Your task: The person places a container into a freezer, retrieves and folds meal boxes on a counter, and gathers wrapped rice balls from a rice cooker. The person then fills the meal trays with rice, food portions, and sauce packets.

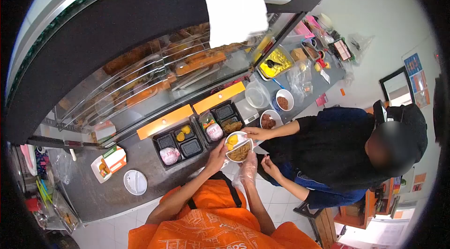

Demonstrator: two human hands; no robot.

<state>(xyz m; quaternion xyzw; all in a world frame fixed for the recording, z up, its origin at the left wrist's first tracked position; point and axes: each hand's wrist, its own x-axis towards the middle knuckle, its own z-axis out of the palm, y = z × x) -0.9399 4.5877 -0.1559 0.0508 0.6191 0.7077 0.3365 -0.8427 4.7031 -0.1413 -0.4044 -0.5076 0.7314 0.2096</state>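
In the head view, a round white divided bowl [243, 143] holds yellow pieces in one section and brown shredded food in another. My left hand [217, 156] is closed on its left edge. My right hand [247, 170], in a clear plastic glove, grips the lower right rim. A co-worker's hand [257, 133] reaches to the bowl's upper right edge and appears to touch it. Left of the bowl, two black compartment trays lie on the counter. The left tray [174, 142] has a wrapped round item and yellow pieces; the right tray [222, 108] has a wrapped item, vegetables and brown food.
Another white divided bowl [135, 182] and a carton of fried food [108, 163] stand on the counter [93, 197]. Two white cups of brown food, one a front cup [271, 119], sit farther right, before a yellow food tub [275, 63]. A glass display case [140, 75] borders the counter. A co-worker [323, 155] stands close at right.
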